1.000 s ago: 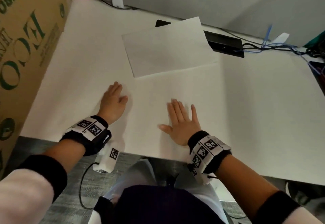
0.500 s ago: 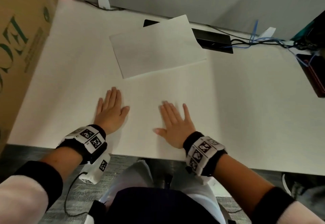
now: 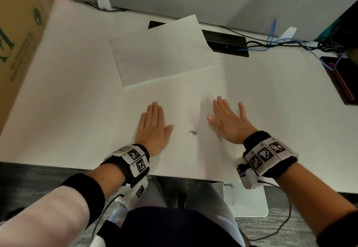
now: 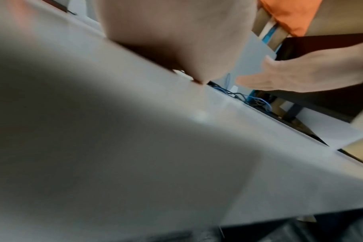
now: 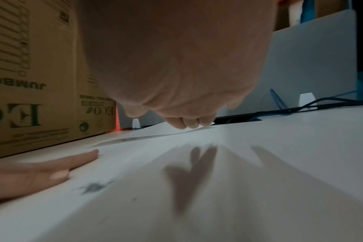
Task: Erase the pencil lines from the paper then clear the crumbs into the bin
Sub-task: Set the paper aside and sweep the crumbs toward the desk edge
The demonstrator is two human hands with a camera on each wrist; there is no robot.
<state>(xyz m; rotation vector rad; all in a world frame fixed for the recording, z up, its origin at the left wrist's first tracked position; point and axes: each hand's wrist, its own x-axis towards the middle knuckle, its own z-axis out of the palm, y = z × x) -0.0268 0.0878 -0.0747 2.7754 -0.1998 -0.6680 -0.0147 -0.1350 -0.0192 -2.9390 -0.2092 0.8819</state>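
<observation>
A white sheet of paper [image 3: 162, 53] lies on the white table [image 3: 271, 95], toward the back. A small grey heap of eraser crumbs [image 3: 192, 132] sits on the table between my two hands, also seen as crumbs [image 5: 93, 187] in the right wrist view. My left hand [image 3: 153, 124] lies flat on the table, fingers straight and together, just left of the crumbs. My right hand [image 3: 228, 119] hovers open with fingers spread, a little above the table, right of the crumbs. Neither hand holds anything. No eraser or bin is in view.
A big cardboard box [image 3: 21, 39] stands at the table's left edge. A black cable slot [image 3: 226, 43] with blue and black cables [image 3: 280, 42] runs along the back. A dark device [image 3: 341, 80] sits at the far right. The table's front edge is right below my wrists.
Both hands have slid to the right across the table. The right hand has moved away from the left, and the heap of crumbs now shows between them.
</observation>
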